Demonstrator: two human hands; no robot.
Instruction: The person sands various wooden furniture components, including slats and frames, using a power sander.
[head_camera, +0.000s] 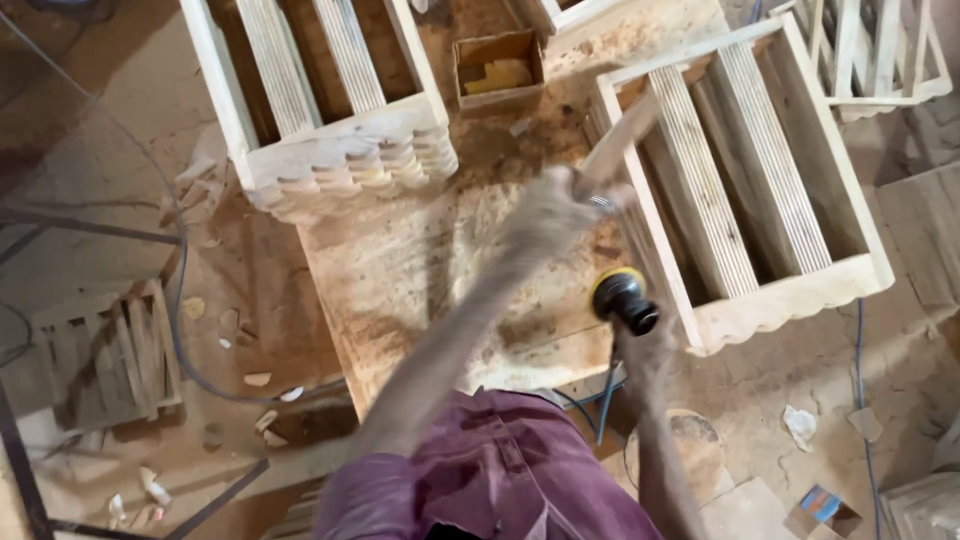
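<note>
My left hand (553, 208) is blurred by motion and is closed around a thin wooden strip (622, 138) that slants up to the right, over the near-left corner of a pale slatted wooden frame (790, 285). My right hand (645, 350) is lower, at the workbench's right edge, and grips a black and yellow sander (622, 298) that touches the frame's scalloped front rail. A dusty plywood workbench top (420, 280) lies under my left arm.
A second slatted frame with a scalloped rail (345, 165) lies at the top left. A small open box of yellow pieces (498, 68) sits behind the bench. More frames are at the top right (880, 60). A slatted crate (105, 355), offcuts and cables (860, 380) litter the dirt floor.
</note>
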